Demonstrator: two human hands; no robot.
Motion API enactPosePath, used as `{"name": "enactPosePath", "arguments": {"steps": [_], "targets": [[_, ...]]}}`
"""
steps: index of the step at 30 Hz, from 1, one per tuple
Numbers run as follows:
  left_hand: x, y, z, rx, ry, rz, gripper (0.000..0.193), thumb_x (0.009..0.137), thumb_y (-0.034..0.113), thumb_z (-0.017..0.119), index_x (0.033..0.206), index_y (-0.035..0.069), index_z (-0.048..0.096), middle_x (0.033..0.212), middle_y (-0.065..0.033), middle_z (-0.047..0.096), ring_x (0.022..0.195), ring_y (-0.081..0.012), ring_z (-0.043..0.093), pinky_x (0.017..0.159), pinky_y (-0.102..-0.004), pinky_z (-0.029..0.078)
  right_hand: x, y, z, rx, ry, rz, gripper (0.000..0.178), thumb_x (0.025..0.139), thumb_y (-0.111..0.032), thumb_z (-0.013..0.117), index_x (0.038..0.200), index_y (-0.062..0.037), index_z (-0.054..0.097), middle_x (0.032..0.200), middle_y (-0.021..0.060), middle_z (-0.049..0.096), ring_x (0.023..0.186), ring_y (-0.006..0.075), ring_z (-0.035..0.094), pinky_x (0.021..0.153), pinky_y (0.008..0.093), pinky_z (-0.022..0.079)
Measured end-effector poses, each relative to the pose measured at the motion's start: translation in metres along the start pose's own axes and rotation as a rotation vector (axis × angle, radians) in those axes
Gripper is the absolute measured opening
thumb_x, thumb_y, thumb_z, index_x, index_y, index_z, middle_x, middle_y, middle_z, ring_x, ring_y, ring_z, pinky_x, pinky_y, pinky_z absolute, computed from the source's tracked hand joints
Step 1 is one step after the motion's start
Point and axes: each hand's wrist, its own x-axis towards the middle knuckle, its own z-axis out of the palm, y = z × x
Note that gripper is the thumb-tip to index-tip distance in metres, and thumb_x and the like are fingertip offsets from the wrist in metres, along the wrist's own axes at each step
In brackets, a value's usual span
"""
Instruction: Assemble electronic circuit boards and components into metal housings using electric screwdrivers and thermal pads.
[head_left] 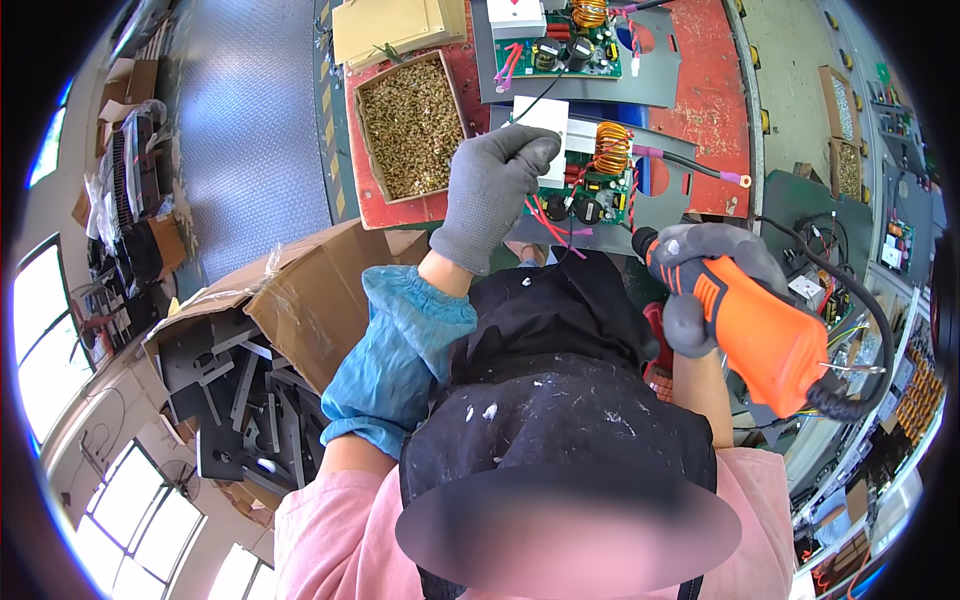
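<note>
My left hand [494,185], in a grey knit glove, is above the nearer circuit board, its thumb and fingers pressed together beside a white block [548,140]. Whatever sits in that pinch is too small or hidden to make out. The green circuit board [600,195] carries a copper-wound coil [612,148], black capacitors and red wires, and lies on a grey metal plate [660,205]. To the right of the board, my gloved right hand [735,250] is wrapped round an orange power screwdriver [765,330]. Its black nose points left toward the plate, apart from it.
A cardboard box of small brass-coloured screws [412,125] stands on the red table [715,110], with tan sheets [395,30] behind it. Another circuit board [590,55] lies farther back. A carton of black metal parts [310,290] is at left; the tool's black cord [870,290] loops at right.
</note>
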Motion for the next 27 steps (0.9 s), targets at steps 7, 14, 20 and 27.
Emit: {"name": "enactPosePath", "arguments": {"steps": [7,14,20,27], "targets": [[0.003,0.0,0.0,0.036,-0.024,-0.008,0.02,0.089,0.012,0.062,0.103,-0.001,0.068,0.074,-0.0036,0.063,0.062,-0.0078,0.054,0.058,-0.0245,0.045,0.004,-0.005,0.001,-0.046,-0.072,-0.003,0.044,0.083,-0.035,0.069,0.095,0.0055,0.055,0.081,0.0106,0.062,0.068,0.02,0.063,0.063,0.0331,0.054],[-0.003,0.017,-0.01,-0.294,0.003,-0.154,0.017,0.092,0.02,0.059,0.093,0.003,0.06,0.075,-0.0041,0.064,0.055,-0.0082,0.056,0.046,-0.0209,0.044,0.075,-0.034,-0.011,0.349,0.051,0.216,0.043,0.085,-0.028,0.066,0.111,0.0029,0.051,0.083,0.0111,0.064,0.069,0.0168,0.061,0.06,0.0326,0.052],[-0.029,0.023,-0.018,-0.669,-0.074,-0.379,0.042,0.09,0.051,0.055,0.095,0.01,0.056,0.068,0.0031,0.054,0.05,-0.0052,0.047,0.04,-0.0163,0.032,0.115,-0.038,0.013,0.584,0.077,-0.027,0.062,0.081,-0.057,0.057,0.114,-0.0048,0.045,0.098,0.0083,0.059,0.07,0.0162,0.061,0.061,0.0317,0.049],[-0.035,0.019,-0.029,-0.719,-0.031,-0.346,0.047,0.088,0.057,0.055,0.092,0.01,0.054,0.066,0.0027,0.051,0.049,-0.0047,0.044,0.039,-0.0175,0.029,0.129,-0.034,0.048,0.612,0.041,-0.088,0.062,0.082,-0.058,0.057,0.113,-0.0049,0.046,0.1,0.0107,0.059,0.075,0.0175,0.064,0.063,0.0345,0.051]]}}
